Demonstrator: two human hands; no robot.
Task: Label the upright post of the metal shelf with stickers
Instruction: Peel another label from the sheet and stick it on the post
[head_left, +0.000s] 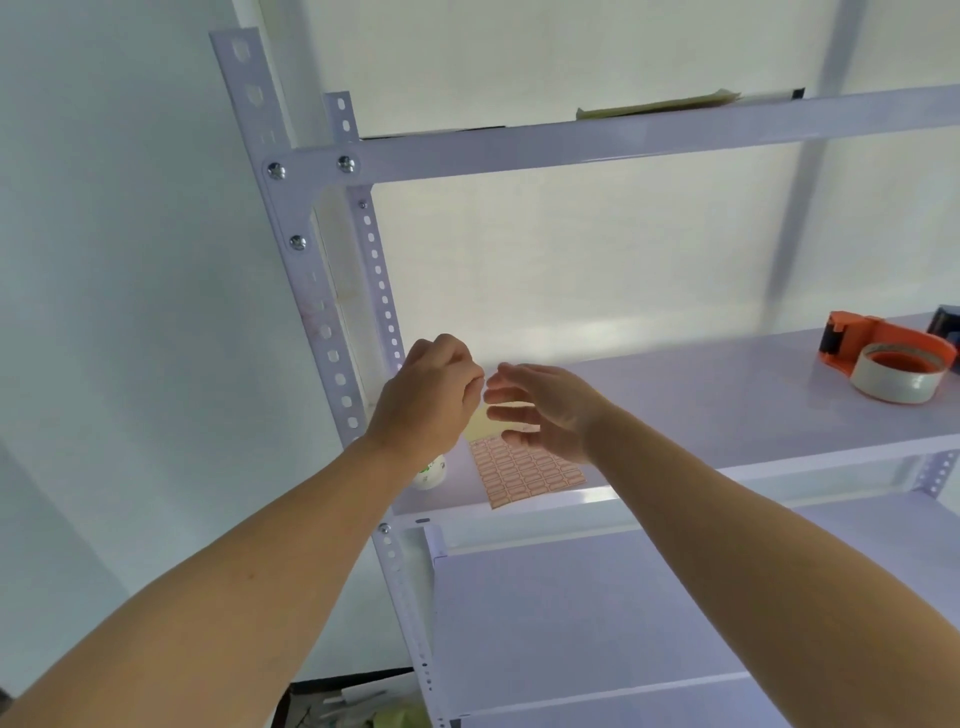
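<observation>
A single head-worn wide-angle camera supplies the only view. It faces forward and slightly upward at the shelf unit (675, 395) from close range, with both forearms entering from the bottom edge. The perforated post (311, 291) runs up the left-centre of the frame.

We see two bare forearms reaching in from the bottom corners, with no sleeves, watch, rings or gloves on them. Our left hand (423, 402) and our right hand (545, 410) are bare too, the nails short and unpainted where visible.
</observation>
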